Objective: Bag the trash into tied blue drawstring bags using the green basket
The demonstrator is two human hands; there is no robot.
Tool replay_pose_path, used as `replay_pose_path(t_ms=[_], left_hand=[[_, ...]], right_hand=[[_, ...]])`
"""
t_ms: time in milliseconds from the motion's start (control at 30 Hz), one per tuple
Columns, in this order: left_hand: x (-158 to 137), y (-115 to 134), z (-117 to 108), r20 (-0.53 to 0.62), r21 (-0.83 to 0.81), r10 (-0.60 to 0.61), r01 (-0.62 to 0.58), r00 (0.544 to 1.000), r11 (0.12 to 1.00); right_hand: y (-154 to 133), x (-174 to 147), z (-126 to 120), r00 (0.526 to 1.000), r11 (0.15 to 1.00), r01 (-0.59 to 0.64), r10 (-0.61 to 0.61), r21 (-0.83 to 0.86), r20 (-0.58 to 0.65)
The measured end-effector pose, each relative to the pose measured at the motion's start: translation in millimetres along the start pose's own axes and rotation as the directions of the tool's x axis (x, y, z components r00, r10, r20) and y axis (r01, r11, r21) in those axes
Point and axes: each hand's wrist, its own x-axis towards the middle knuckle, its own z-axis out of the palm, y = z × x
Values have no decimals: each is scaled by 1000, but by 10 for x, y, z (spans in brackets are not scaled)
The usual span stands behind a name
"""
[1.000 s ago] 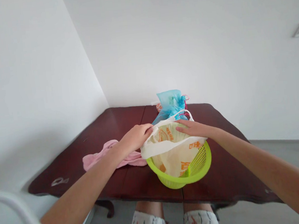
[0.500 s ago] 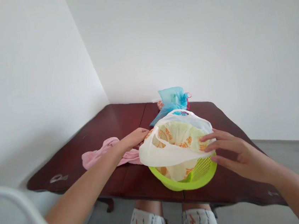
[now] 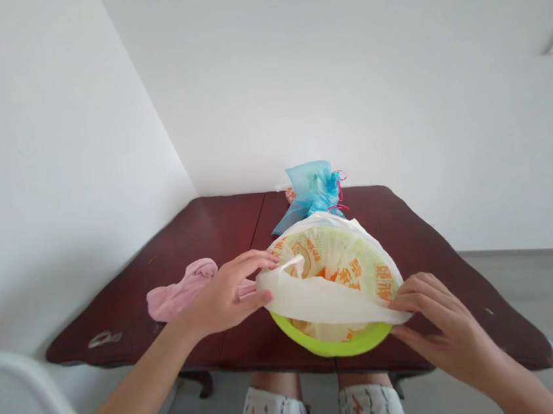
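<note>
A white plastic bag (image 3: 326, 300) with orange printing lines a lime-green basket (image 3: 338, 347) near the table's front edge. Its rim is spread around the basket, with a loose white band across the near side. At the bag's left edge, my left hand (image 3: 229, 291) holds the plastic between thumb and fingers. My right hand (image 3: 442, 328) pinches the bag's right near corner over the basket rim. Most of the basket's wall is covered by the bag.
A pink cloth (image 3: 184, 292) lies crumpled left of the basket, partly behind my left hand. Behind the basket stands a blue translucent bag (image 3: 311, 187) with a pink tie, beside a small orange-patterned item (image 3: 290, 195). The dark red table (image 3: 219, 226) meets white walls.
My right hand has gone from spread fingers at the bag's side to pinching its near right edge. The white band is pulled lower and tauter. My left hand has come nearer along the left edge.
</note>
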Motion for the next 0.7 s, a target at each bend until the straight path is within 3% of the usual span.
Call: replay_pose_path(t_ms=[167, 300, 400, 500, 600, 700], left_hand=[[-202, 101, 166, -48, -56, -61, 58, 997, 997], [-349, 41, 409, -158, -91, -11, -4, 987, 996], [-487, -73, 597, -275, 5, 100, -102, 956, 995], [-627, -205, 778, -296, 167, 211, -167, 931, 972], [-707, -320, 959, -383, 222, 228, -150, 895, 963], [-707, -408, 1107, -480, 152, 197, -140, 855, 978]], right_hand=[[0, -53, 173, 995, 1000, 23, -22, 14, -98], [-30, -156, 294, 984, 1000, 6, -10, -22, -178], [-57, -286, 415, 970, 998, -34, 21, -51, -242], [-99, -411, 547, 959, 994, -80, 57, -74, -279], [-143, -475, 659, 943, 988, -112, 72, -105, -324], [-172, -474, 738, 932, 981, -110, 47, -159, -358]])
